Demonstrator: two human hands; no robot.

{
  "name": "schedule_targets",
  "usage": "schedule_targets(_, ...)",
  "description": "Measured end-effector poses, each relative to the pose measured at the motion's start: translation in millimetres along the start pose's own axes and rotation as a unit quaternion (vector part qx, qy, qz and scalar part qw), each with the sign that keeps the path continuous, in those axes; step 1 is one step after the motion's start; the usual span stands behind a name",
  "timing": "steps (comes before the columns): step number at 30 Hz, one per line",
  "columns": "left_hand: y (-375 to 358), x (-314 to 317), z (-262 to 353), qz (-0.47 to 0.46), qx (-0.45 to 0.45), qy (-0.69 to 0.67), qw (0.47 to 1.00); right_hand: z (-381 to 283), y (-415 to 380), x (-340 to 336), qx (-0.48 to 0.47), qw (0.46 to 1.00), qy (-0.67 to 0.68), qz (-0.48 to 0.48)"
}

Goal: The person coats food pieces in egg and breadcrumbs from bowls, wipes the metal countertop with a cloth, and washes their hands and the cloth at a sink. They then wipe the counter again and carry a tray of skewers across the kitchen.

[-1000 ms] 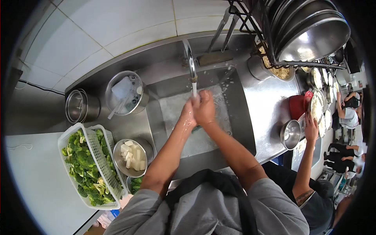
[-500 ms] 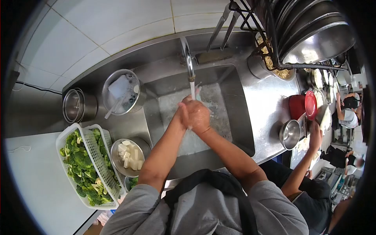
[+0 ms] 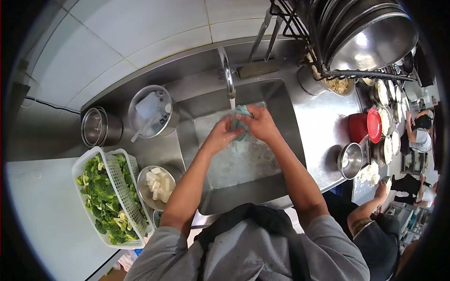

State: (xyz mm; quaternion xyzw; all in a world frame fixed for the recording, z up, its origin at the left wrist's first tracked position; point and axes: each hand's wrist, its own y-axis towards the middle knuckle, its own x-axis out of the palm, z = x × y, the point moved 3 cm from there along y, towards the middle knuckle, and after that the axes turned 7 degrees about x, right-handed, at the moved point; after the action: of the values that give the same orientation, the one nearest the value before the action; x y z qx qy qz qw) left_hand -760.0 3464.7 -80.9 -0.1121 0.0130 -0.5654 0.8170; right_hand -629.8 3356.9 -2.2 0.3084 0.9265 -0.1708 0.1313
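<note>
Over the sink (image 3: pixel 300 154), just below the running tap (image 3: pixel 227 75), both my hands are on a wet, pale green cloth (image 3: pixel 242 110). My right hand (image 3: pixel 261 123) pinches its upper right side, with the thumb across the front. On the other side, the curved fingers of my left hand (image 3: pixel 220 136) grip the lower left edge. Part of the cloth is hidden by the fingers. Water falls from the spout beside it, and shallow, cloudy water covers the bottom of the basin.
Left of the sink are a pot of sudsy water (image 3: pixel 154 111), a bowl of white chunks (image 3: pixel 159 185) and a basket of broccoli (image 3: pixel 101 196). To the right stand steel bowls (image 3: pixel 350 160) and a red container (image 3: pixel 358 126). A rack of bowls (image 3: pixel 370 42) overhangs. A co-worker's arm (image 3: pixel 370 206) is at right.
My hands were clasped together under the stream; now they are apart with the green cloth between them. The co-worker's hand has moved down, away from the red container.
</note>
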Motion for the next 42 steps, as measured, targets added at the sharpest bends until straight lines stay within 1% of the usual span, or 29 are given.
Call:
schedule_targets(1,-7.3,-1.8,-11.7,-0.058,0.001,0.024,0.998,-12.0,-5.6,-1.1,-0.006,0.999,0.037,-0.017)
schedule_targets(4,-21.5,-20.0,-33.3,-0.02,-0.012,0.222,0.975,-28.8,-13.7,-15.5,-0.002,0.998,0.065,-0.02)
schedule_targets(7,-18.2,-53.6,-84.3,-0.01,-0.092,0.369,0.925,-34.7,-15.0,-50.1,-0.071,0.992,0.082,0.065)
schedule_targets(10,-29.7,-50.8,-63.7,0.052,-0.016,0.082,0.995,-9.7,-5.0,-92.0,0.02,0.968,0.218,0.118)
schedule_targets(11,-29.7,-42.1,-54.2,0.089,-0.015,-0.085,0.992,6.9,0.8,-91.3,0.061,0.971,0.13,0.19)
schedule_targets(12,-26.4,-25.2,-43.0,0.124,-0.015,-0.249,0.96,34.7,8.9,-84.3,0.101,0.96,0.04,0.258)
schedule_targets(13,-20.6,-10.6,-37.1,0.157,-0.012,-0.404,0.901,54.7,16.6,-65.3,0.078,0.962,-0.13,0.226)
schedule_targets(14,-11.1,1.1,-43.1,0.18,-0.033,-0.451,0.874,74.6,23.6,-46.0,0.042,0.932,-0.294,0.207)
schedule_targets(15,1.8,12.2,-54.9,0.202,-0.054,-0.497,0.842,99.5,23.3,-0.7,-0.054,0.851,-0.517,0.077)
schedule_targets(16,9.3,18.1,-62.7,0.225,-0.077,-0.542,0.806,143.9,20.0,54.7,-0.21,0.858,-0.455,0.115)
schedule_targets(17,5.5,21.7,-43.2,0.215,-0.148,-0.476,0.84,107.6,-0.6,79.5,-0.139,0.904,-0.402,0.048)
schedule_targets(18,8.7,24.2,-56.4,0.111,-0.134,-0.542,0.822,65.8,-23.1,103.7,-0.059,0.936,-0.348,-0.005)
schedule_targets(19,11.2,22.0,-80.6,0.006,-0.118,-0.599,0.792,6.8,-46.0,95.5,0.04,0.951,-0.307,-0.013)
schedule_targets(20,9.6,20.9,-91.3,-0.098,-0.098,-0.647,0.75,16.6,-40.5,93.6,0.021,0.948,-0.315,0.047)
schedule_targets(22,6.7,42.5,-52.3,0.157,-0.156,-0.551,0.804,54.8,-6.1,81.2,-0.022,0.929,-0.327,0.171)
schedule_targets(23,10.7,44.8,-52.2,0.163,-0.169,-0.534,0.812,67.2,6.2,66.4,-0.078,0.93,-0.176,0.314)
schedule_targets(26,18.9,36.3,-43.9,0.158,-0.168,-0.529,0.817,49.3,9.9,65.5,-0.087,0.954,-0.181,0.222)
schedule_targets(27,23.5,34.2,-40.1,0.152,-0.158,-0.539,0.814,46.6,5.5,73.8,-0.121,0.941,-0.19,0.254)
schedule_targets(30,35.2,19.2,-77.5,-0.1,-0.058,-0.655,0.747,15.6,-21.7,86.7,-0.052,0.979,-0.134,0.147)
schedule_targets(31,36.1,19.1,-82.5,-0.091,-0.065,-0.647,0.754,19.6,-18.9,86.5,-0.077,0.969,-0.136,0.194)
schedule_targets(32,37.0,18.9,-87.7,-0.081,-0.072,-0.639,0.762,28.7,-10.0,83.4,-0.044,0.967,-0.161,0.193)
schedule_targets(34,37.8,30.4,-83.1,0.119,-0.166,-0.521,0.829,54.9,8.1,70.9,0.022,0.958,-0.208,0.195)
schedule_targets(35,33.1,35.1,-76.0,0.207,-0.196,-0.472,0.834,66.2,13.4,68.1,0.041,0.959,-0.201,0.194)
schedule_targets(36,28.1,34.4,-71.8,0.195,-0.184,-0.431,0.862,66.9,12.7,75.8,0.089,0.953,-0.239,0.164)
schedule_targets(37,30.4,9.5,-142.0,0.139,-0.153,-0.494,0.845,64.3,7.1,85.3,0.14,0.939,-0.28,0.142)
schedule_targets(38,33.2,-14.8,-211.7,0.08,-0.127,-0.551,0.821,47.5,-3.8,85.1,0.036,0.952,-0.283,0.109)
schedule_targets(39,28.6,-9.0,-197.5,0.058,-0.171,-0.767,0.615,30.4,-11.4,78.8,0.053,0.959,-0.254,0.118)
schedule_targets(41,14.4,30.1,-53.9,0.122,-0.231,-0.532,0.805,51.0,2.3,72.3,-0.003,0.956,-0.232,0.177)
schedule_targets(42,15.2,38.7,-36.5,0.109,-0.176,-0.45,0.869,59.2,10.6,60.8,-0.017,0.945,-0.235,0.227)
